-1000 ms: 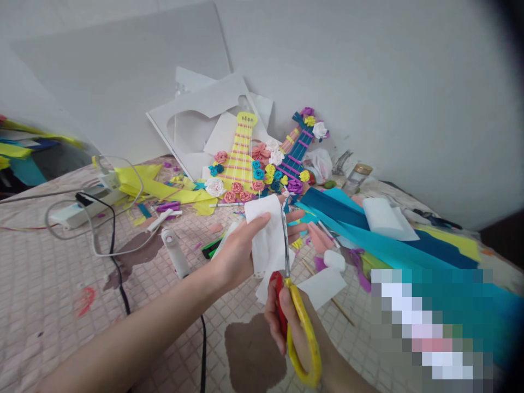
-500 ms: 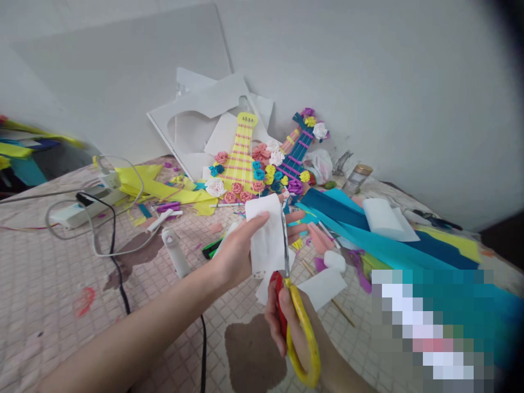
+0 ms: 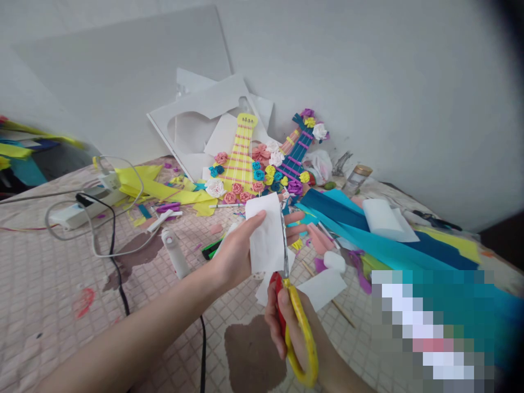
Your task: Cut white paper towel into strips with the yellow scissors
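Note:
A white paper piece (image 3: 267, 240) is held upright by my left hand (image 3: 235, 248), thumb on its front and the other fingers behind, their tips showing past its right edge. My right hand (image 3: 297, 322) grips scissors (image 3: 303, 333) with one red and one yellow handle. The blades point away from me and lie along the paper's right edge. Beyond the paper, a yellow paper guitar (image 3: 241, 158) and a blue one (image 3: 298, 153), trimmed with paper flowers, lean at the back.
A power strip (image 3: 84, 210) with cables lies at the left, near a white glue gun (image 3: 175, 254). Blue crepe paper (image 3: 347, 213) and a white roll (image 3: 382, 218) are at the right. A glass jar (image 3: 358, 177) stands by the wall.
My left thumb has shifted slightly left on the paper, and the scissors have moved very slightly. Both hands keep their hold.

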A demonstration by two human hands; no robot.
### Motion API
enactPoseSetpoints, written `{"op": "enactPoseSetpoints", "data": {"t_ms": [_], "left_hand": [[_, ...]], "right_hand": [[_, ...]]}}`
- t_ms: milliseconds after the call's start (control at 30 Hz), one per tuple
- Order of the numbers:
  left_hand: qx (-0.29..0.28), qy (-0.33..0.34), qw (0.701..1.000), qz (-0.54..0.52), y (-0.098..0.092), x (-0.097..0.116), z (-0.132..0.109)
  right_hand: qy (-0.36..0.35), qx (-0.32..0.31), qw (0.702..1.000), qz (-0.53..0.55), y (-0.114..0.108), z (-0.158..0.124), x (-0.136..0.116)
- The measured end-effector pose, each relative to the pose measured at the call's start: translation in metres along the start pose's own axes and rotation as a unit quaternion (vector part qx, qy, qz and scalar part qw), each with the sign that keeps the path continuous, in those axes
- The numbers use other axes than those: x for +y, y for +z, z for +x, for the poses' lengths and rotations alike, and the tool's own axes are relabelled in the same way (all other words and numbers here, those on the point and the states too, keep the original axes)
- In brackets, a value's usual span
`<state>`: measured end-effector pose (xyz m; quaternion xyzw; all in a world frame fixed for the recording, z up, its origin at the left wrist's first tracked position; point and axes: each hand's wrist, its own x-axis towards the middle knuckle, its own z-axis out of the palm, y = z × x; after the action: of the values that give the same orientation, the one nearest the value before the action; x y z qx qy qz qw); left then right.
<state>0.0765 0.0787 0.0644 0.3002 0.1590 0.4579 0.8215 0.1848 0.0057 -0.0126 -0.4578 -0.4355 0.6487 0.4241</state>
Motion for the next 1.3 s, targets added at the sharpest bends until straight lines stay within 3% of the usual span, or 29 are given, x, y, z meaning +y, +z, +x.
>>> {"op": "enactPoseSetpoints", "data": {"t_ms": [433, 633, 1033, 1167, 1300], "left_hand": [[0.0, -0.014, 1.0, 0.015, -0.0004, -0.0009, -0.0028], [-0.012, 0.025, 1.0, 0.002, -0.0007, 0.0025, -0.0036], [0.083, 0.04, 0.996, 0.02, 0.0029, 0.002, 0.002], [0.06, 0.01, 0.998, 0.028, 0.002, 0.0038, -0.0003], [0.028, 0.042, 0.999, 0.003, 0.0002, 0.0063, -0.0011]], "right_hand": [[-0.023, -0.003, 1.0, 0.002, -0.0027, -0.002, -0.0011], [-0.021, 0.007, 1.0, -0.008, -0.0023, -0.0028, 0.0004], [-0.023, 0.009, 0.999, -0.02, 0.0009, -0.0063, -0.0004], [-0.05, 0.011, 0.999, 0.006, 0.0007, -0.0049, 0.0034], [-0.062, -0.023, 0.998, 0.006, -0.0011, -0.0028, 0.0062]]}}
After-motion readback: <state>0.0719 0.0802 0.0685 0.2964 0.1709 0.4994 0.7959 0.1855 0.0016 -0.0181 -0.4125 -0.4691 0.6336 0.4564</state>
